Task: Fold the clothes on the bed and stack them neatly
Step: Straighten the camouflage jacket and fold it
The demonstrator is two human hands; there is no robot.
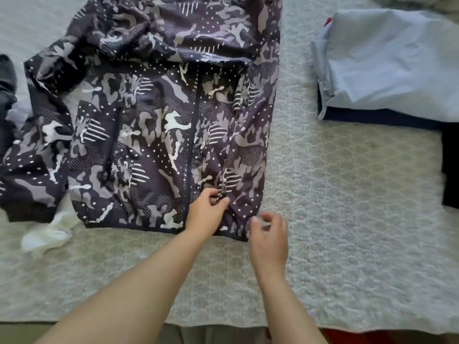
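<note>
A dark camouflage zip jacket (149, 115) lies spread front-up on the bed, hem toward me, its right sleeve folded in over the body and the other sleeve crumpled at the left. My left hand (207, 212) pinches the jacket fabric near the hem, right of the zipper. Just off the hem's right corner my right hand (269, 234) hovers with loosely curled fingers, holding nothing. A stack of folded clothes (387, 63), pale blue on top of dark navy, sits at the right.
The bed carries a pale textured quilt (347, 207). A white cloth (47, 232) pokes out from under the jacket's lower left. Dark garments lie at the left edge (6, 90) and the right edge (450, 165). The bed's near edge runs along the bottom.
</note>
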